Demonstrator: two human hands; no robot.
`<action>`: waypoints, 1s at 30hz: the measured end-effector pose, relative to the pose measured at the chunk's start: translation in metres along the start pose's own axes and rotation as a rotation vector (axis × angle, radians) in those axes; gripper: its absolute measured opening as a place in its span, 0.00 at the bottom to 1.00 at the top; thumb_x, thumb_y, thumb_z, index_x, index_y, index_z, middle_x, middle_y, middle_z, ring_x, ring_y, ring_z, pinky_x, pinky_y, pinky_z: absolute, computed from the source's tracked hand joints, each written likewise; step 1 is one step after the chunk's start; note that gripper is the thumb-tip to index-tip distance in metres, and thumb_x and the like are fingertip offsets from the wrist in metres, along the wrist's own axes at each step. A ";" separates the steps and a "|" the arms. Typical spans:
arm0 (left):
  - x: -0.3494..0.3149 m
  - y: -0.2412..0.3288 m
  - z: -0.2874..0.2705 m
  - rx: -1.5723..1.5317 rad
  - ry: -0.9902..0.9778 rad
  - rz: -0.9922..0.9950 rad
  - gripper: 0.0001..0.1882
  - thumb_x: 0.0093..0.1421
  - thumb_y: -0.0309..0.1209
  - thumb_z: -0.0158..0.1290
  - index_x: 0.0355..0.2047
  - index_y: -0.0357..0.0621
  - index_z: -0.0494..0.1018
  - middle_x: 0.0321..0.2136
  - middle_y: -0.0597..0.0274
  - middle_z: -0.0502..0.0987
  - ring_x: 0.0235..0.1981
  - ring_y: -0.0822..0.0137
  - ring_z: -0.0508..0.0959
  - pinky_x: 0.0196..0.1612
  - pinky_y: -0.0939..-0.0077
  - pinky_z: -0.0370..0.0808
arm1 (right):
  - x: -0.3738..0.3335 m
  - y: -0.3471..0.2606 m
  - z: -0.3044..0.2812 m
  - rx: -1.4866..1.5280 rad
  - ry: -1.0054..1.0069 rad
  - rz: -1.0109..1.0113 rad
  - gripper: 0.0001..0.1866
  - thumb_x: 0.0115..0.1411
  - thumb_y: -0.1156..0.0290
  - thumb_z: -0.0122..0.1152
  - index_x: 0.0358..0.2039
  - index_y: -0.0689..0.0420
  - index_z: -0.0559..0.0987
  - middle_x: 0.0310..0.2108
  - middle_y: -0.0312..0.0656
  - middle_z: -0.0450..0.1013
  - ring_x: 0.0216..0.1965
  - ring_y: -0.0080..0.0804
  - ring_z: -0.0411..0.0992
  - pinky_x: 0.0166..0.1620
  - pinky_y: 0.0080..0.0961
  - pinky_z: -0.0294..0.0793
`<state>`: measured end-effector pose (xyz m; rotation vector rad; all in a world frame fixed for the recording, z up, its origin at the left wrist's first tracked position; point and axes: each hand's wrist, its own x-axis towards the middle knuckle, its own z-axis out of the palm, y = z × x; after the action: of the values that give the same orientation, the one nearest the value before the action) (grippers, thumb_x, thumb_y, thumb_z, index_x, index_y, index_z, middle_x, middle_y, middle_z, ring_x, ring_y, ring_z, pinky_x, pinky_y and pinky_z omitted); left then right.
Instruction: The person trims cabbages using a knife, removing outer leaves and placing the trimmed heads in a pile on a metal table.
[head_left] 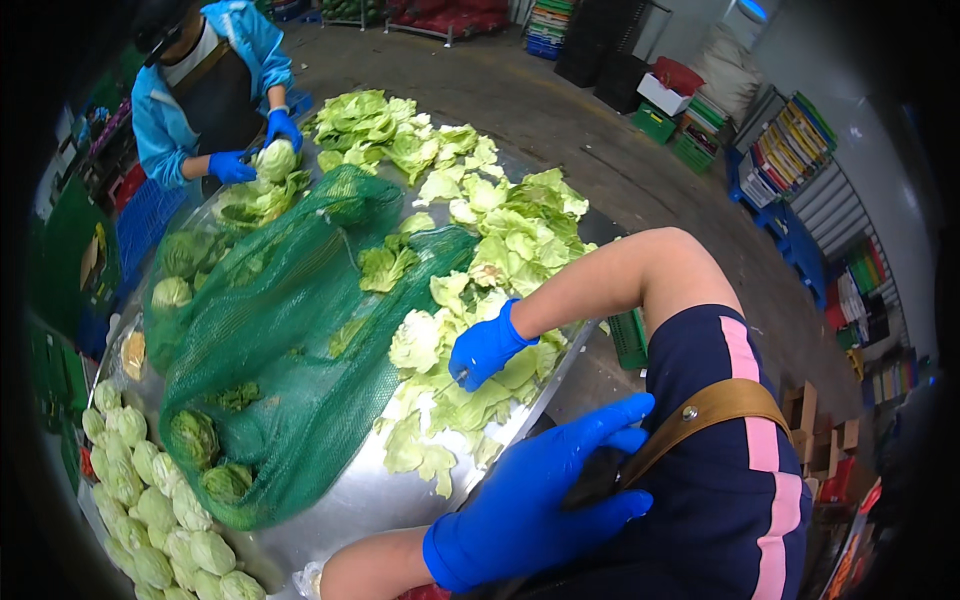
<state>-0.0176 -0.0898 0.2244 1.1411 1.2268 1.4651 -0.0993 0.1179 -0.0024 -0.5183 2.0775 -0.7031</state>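
Observation:
My left hand (540, 500), in a blue glove, is in front of my body with thumb and fingers spread apart. It is beside a brown strap (700, 420) with a metal stud; whether it touches the strap I cannot tell. My right hand (490, 348), also blue-gloved, is closed over loose pale green cabbage leaves (520, 240) at the table's right side. A small dark tip shows at its fist; the rest of that thing is hidden. A green mesh sack (290, 330) lies across the metal table (340, 500), with several cabbages (193, 438) inside.
Trimmed cabbages (150, 500) are stacked at the table's near left. Across the table, a co-worker (210, 90) in blue gloves holds a cabbage (276, 160). Green crates (655, 120) and blue pallets (790, 240) stand on the floor to the right.

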 end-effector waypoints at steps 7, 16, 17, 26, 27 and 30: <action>0.056 -0.003 -0.001 -0.279 -0.193 -0.295 0.32 0.52 0.22 0.60 0.58 0.42 0.67 0.28 0.68 0.75 0.31 0.78 0.73 0.41 0.81 0.70 | -0.045 0.046 0.026 0.054 0.035 -0.003 0.17 0.54 0.57 0.58 0.37 0.56 0.79 0.27 0.41 0.75 0.24 0.30 0.71 0.27 0.30 0.70; 0.119 0.003 -0.009 -0.711 -0.306 -0.138 0.21 0.63 0.26 0.48 0.55 0.33 0.64 0.35 0.57 0.75 0.36 0.71 0.76 0.40 0.80 0.72 | -0.054 0.067 0.049 0.255 0.371 -0.197 0.19 0.60 0.55 0.56 0.43 0.55 0.78 0.34 0.45 0.78 0.33 0.33 0.74 0.38 0.33 0.72; 0.125 0.002 -0.007 -0.752 -0.344 -0.085 0.21 0.63 0.26 0.48 0.55 0.33 0.65 0.35 0.57 0.75 0.37 0.71 0.76 0.40 0.80 0.72 | -0.076 0.065 0.056 0.286 0.415 -0.127 0.19 0.60 0.55 0.56 0.44 0.55 0.78 0.33 0.45 0.78 0.33 0.32 0.74 0.38 0.32 0.72; 0.108 -0.012 0.023 -0.702 -0.400 0.203 0.20 0.60 0.28 0.53 0.53 0.35 0.67 0.37 0.56 0.76 0.42 0.66 0.75 0.43 0.74 0.73 | -0.101 0.018 0.076 0.760 0.403 0.139 0.11 0.61 0.68 0.59 0.41 0.60 0.79 0.31 0.36 0.79 0.28 0.16 0.72 0.31 0.16 0.70; 0.107 -0.014 0.027 -0.693 -0.397 0.216 0.20 0.60 0.28 0.53 0.52 0.36 0.68 0.38 0.56 0.76 0.43 0.65 0.75 0.44 0.73 0.73 | -0.103 0.022 0.076 0.723 0.424 0.109 0.11 0.61 0.69 0.59 0.41 0.60 0.79 0.30 0.36 0.79 0.28 0.15 0.72 0.31 0.15 0.69; 0.106 -0.024 0.031 -0.694 -0.385 0.210 0.20 0.59 0.28 0.55 0.52 0.36 0.69 0.38 0.56 0.76 0.45 0.64 0.75 0.45 0.71 0.73 | -0.108 0.022 0.072 0.631 0.452 0.019 0.10 0.61 0.69 0.59 0.40 0.60 0.79 0.28 0.36 0.78 0.27 0.16 0.72 0.30 0.16 0.69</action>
<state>-0.0050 0.0225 0.2151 1.0079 0.2894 1.5519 0.0172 0.1769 0.0133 0.0261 2.0916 -1.4979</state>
